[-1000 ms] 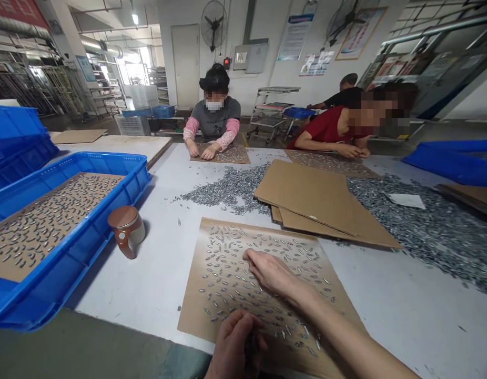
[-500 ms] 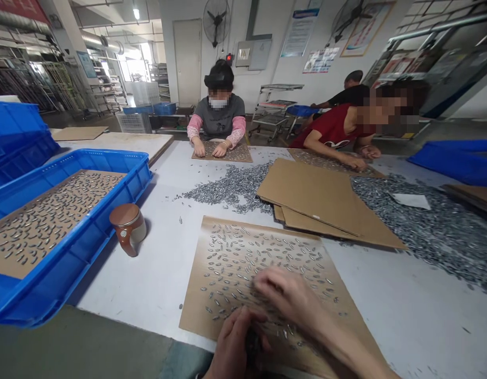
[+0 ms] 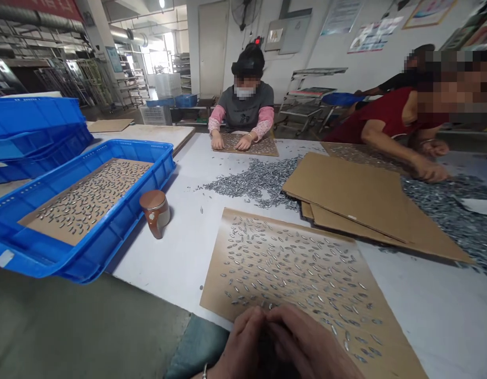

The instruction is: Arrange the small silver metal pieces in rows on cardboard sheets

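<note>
A cardboard sheet (image 3: 389, 345) lies before me on the white table, with small spindle-shaped metal pieces (image 3: 285, 258) spread over it in loose rows. At its near edge my left hand (image 3: 243, 339) is curled closed, its palm in dark shadow. My right hand (image 3: 306, 339) meets it from the right, fingertips bent and pressed together beside the left thumb. Whatever either hand holds is hidden by the fingers. A few of the pieces lie just beyond the fingertips.
A blue tray (image 3: 80, 263) at left holds a filled cardboard sheet (image 3: 50, 221). A brown-lidded mug (image 3: 154, 210) stands beside it. Stacked cardboard (image 3: 346, 195) sits by a heap of metal pieces (image 3: 251, 181). Across the table, two people (image 3: 245, 110) (image 3: 389, 118) handle pieces on their sheets.
My right hand has drawn back from over the middle of the sheet to meet my left hand at the near edge. The view has turned, shifting the scene rightward.
</note>
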### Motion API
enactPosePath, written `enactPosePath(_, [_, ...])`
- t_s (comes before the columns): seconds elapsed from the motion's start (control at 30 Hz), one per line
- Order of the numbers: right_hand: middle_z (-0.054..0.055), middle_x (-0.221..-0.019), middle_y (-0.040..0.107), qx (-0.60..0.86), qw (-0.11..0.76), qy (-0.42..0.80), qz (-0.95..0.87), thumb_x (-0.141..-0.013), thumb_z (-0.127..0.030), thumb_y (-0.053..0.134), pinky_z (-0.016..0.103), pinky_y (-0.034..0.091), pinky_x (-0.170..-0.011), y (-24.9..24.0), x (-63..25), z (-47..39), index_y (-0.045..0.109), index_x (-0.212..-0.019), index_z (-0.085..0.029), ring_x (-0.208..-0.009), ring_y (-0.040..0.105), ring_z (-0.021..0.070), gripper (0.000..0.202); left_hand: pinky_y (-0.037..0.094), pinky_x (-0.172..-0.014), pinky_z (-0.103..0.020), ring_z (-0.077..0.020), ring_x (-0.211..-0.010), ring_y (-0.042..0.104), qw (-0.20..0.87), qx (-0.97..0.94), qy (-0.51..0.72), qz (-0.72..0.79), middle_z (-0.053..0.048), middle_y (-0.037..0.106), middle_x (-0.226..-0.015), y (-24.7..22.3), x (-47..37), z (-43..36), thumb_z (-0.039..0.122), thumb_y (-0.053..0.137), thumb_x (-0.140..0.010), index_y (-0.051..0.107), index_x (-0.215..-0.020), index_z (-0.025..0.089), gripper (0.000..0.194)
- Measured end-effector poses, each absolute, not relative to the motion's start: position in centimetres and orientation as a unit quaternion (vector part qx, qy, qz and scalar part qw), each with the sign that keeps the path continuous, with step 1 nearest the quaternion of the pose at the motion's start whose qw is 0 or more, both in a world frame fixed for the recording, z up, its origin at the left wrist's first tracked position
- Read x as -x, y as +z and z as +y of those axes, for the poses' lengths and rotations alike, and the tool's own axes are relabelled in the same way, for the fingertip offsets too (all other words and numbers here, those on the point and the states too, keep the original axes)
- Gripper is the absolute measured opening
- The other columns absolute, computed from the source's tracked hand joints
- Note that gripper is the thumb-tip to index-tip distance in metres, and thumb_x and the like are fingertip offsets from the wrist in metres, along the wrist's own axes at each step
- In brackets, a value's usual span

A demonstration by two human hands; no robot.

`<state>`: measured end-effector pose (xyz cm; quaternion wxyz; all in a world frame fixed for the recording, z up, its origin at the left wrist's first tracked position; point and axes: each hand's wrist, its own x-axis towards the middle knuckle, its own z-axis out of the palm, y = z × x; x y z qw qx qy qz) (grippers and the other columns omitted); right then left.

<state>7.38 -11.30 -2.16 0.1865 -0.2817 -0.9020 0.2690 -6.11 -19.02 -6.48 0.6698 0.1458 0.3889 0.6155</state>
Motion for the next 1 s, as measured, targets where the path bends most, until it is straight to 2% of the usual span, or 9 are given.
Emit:
enactPosePath(0.1, [0.001, -0.08, 0.071, 0.285, 0.209, 0.284, -0.892, -0.103, -0.034, 0.046, 0.028, 0.054, -0.064, -1.7, -6.3, -11.1, 0.066, -0.086, -0.028, -0.071, 0.067, 0.0168, 0.027, 0.02, -0.044, -0.025, -0.0072, -0.041, 0.038, 0.674, -0.141, 0.611, 0.392, 0.001, 0.059, -0.055, -6.4, 7.9, -20.5, 0.063, 0.081, -0.073, 0.058, -0.076, 0.02, 0.05])
enactPosePath(0.2, [0.002, -0.084, 0.072, 0.3, 0.23, 0.265, -0.887, -0.1, -0.035, 0.05, 0.028, 0.053, -0.067, -1.8, -5.1, -10.0, 0.067, -0.088, -0.027, -0.073, 0.068, 0.0174, 0.023, 0.015, -0.042, -0.023, -0.0067, -0.041, 0.04, 0.703, -0.052, 0.607, 0.366, 0.0, 0.063, -0.061, -6.4, 9.9, -22.1, 0.053, 0.081, -0.071, 0.061, -0.081, 0.019, 0.041])
enactPosePath(0.3, [0.003, -0.085, 0.073, 0.315, 0.224, 0.249, -0.888, -0.099, -0.034, 0.049, 0.031, 0.052, -0.07, -2.3, -3.4, -8.4, 0.067, -0.088, -0.026, -0.075, 0.068, 0.0187, 0.023, 0.013, -0.041, -0.02, -0.0052, -0.046, 0.042, 0.706, 0.037, 0.614, 0.35, 0.0, 0.066, -0.07, -6.9, 11.3, -23.7, 0.051, 0.084, -0.065, 0.064, -0.088, 0.017, 0.045])
enactPosePath(0.37, [0.005, -0.089, 0.073, 0.321, 0.218, 0.242, -0.889, -0.1, -0.034, 0.046, 0.033, 0.052, -0.075, -2.8, -1.9, -7.2, 0.067, -0.089, -0.025, -0.08, 0.068, 0.0203, 0.025, 0.015, -0.041, -0.02, -0.0057, -0.045, 0.045, 0.715, 0.024, 0.606, 0.348, -0.002, 0.066, -0.069, -7.7, 11.6, -24.5, 0.049, 0.085, -0.063, 0.066, -0.088, 0.015, 0.047])
enactPosePath(0.47, [0.006, -0.093, 0.073, 0.327, 0.198, 0.225, -0.896, -0.1, -0.031, 0.042, 0.034, 0.051, -0.08, -3.6, 0.6, -5.7, 0.066, -0.089, -0.024, -0.087, 0.067, 0.0217, 0.027, 0.019, -0.042, -0.022, -0.0073, -0.04, 0.044, 0.718, -0.077, 0.593, 0.358, -0.002, 0.062, -0.059, -8.7, 11.7, -25.0, 0.051, 0.084, -0.064, 0.068, -0.086, 0.012, 0.048])
enactPosePath(0.57, [0.005, -0.092, 0.071, 0.333, 0.172, 0.192, -0.907, -0.099, -0.026, 0.042, 0.034, 0.049, -0.081, -4.3, 2.7, -4.8, 0.066, -0.089, -0.023, -0.087, 0.066, 0.0214, 0.027, 0.019, -0.041, -0.022, -0.0061, -0.038, 0.041, 0.696, -0.126, 0.595, 0.383, 0.002, 0.059, -0.059, -8.7, 12.0, -24.8, 0.059, 0.085, -0.067, 0.068, -0.093, 0.013, 0.056])
enactPosePath(0.8, [0.006, -0.095, 0.071, 0.313, 0.162, 0.169, -0.92, -0.098, -0.019, 0.044, 0.031, 0.048, -0.082, -5.6, 3.7, -4.5, 0.069, -0.093, -0.022, -0.089, 0.066, 0.0204, 0.026, 0.013, -0.039, -0.023, -0.0064, -0.041, 0.04, 0.667, -0.109, 0.612, 0.411, 0.001, 0.06, -0.067, -7.5, 13.3, -24.6, 0.064, 0.076, -0.074, 0.068, -0.095, 0.015, 0.054])
enactPosePath(1.0, [0.006, -0.1, 0.072, 0.315, 0.115, 0.161, -0.928, -0.097, -0.016, 0.042, 0.031, 0.049, -0.085, -5.2, 4.0, -4.3, 0.073, -0.098, -0.021, -0.093, 0.067, 0.02, 0.031, 0.013, -0.038, -0.022, -0.0051, -0.039, 0.036, 0.671, -0.1, 0.611, 0.409, 0.003, 0.059, -0.065, -7.5, 13.2, -24.2, 0.064, 0.08, -0.069, 0.066, -0.092, 0.016, 0.055])
